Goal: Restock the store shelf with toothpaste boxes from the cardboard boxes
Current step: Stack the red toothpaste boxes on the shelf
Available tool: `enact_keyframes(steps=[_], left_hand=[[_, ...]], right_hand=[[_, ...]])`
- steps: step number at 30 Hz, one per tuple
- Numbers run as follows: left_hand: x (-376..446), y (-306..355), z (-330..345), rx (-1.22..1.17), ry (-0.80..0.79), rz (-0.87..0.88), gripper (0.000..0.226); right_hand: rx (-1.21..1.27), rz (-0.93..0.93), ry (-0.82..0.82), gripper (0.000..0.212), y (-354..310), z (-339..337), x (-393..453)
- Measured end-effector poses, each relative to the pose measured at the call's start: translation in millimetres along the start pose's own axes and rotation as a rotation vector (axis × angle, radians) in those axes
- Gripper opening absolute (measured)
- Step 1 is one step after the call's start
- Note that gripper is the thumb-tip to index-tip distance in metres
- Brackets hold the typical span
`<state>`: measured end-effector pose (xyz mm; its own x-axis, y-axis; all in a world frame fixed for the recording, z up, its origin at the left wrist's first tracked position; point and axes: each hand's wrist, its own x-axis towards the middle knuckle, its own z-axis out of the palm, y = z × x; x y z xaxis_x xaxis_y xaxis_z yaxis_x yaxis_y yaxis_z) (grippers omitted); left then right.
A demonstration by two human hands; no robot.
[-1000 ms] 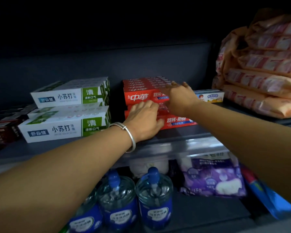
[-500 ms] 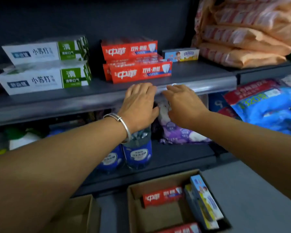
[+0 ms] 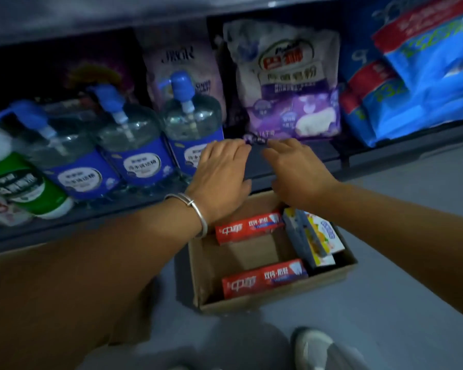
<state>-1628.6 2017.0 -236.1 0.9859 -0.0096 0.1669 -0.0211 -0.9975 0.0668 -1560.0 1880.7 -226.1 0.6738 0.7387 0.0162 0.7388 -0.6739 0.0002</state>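
Red toothpaste boxes (image 3: 249, 227) lie flat in the open cardboard box (image 3: 329, 275) on the floor, beside upright children's ones (image 3: 314, 237). Left hand (image 3: 221, 178) and right hand (image 3: 296, 172) hover above, fingers loose, holding nothing, likely poised to grab.

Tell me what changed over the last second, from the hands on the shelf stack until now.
Both hands left the red toothpaste stack on the upper shelf and came down empty: left hand and right hand now hover, fingers relaxed, over the cardboard box on the floor. Nothing is gripped. Since half a second ago, two red toothpaste boxes remain in it.
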Motion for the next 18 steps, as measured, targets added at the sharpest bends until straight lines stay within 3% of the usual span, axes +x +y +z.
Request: enact_keyframes(steps=[8, 18], left_hand=[[-25, -4, 91, -0.055, -0.197, -0.024, 0.062], [-28, -10, 141, -0.086, -0.286, -0.035, 0.058]], right_hand=[[0.007, -0.018, -0.159, 0.047, 0, 102, -3], [0.015, -0.048, -0.25, 0.058, -5, 169, 15]])
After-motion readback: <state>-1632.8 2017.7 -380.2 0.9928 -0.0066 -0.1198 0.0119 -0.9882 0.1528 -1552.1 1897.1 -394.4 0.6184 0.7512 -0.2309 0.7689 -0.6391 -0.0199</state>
